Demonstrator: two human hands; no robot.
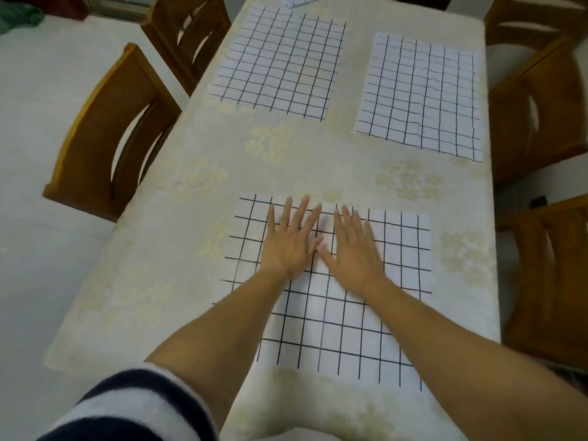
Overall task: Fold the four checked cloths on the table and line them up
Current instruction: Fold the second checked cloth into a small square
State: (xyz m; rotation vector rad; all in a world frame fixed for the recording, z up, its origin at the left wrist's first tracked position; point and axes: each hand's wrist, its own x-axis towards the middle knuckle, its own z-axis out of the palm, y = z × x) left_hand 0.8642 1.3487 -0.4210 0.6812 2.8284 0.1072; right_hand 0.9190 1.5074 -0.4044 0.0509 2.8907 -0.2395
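Neither grip clasps anything: left hand point(291, 240) and right hand point(351, 246) press flat on the near cloth point(334, 319), probably smoothing it for folding; left cloth point(276, 62) and right cloth point(420, 97) lie spread beyond.

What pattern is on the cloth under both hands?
The near cloth is white with a black grid of thin lines; the head view shows it.

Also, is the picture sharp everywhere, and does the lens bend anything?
Head view: the right hand looks slightly blurred, the left hand sharper; the wide lens bows the table edges and the chairs; light is soft and even, with faint shadows and no glare.
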